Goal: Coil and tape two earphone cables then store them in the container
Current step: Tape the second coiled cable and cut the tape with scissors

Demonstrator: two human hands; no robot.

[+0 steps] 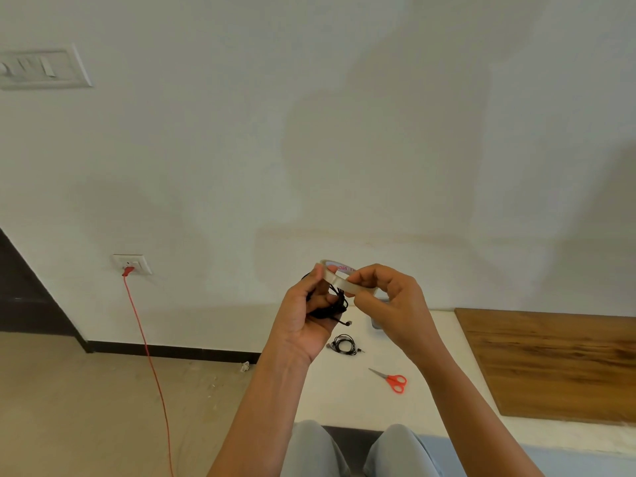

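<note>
Head view, left grip [309, 311] holding coiled earphones [332, 304], right grip [392, 301] on tape roll [339, 278]

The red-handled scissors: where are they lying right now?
In the head view, the red-handled scissors lie on the white tabletop, below the small coiled black earphone cable and left of the wooden board.

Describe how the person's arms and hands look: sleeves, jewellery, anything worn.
Both forearms are bare as far as the frame shows, with no sleeves in view. The left hand and right hand wear no gloves; no rings, watch or bracelets are visible. Light grey trousers cover the knees.
</note>
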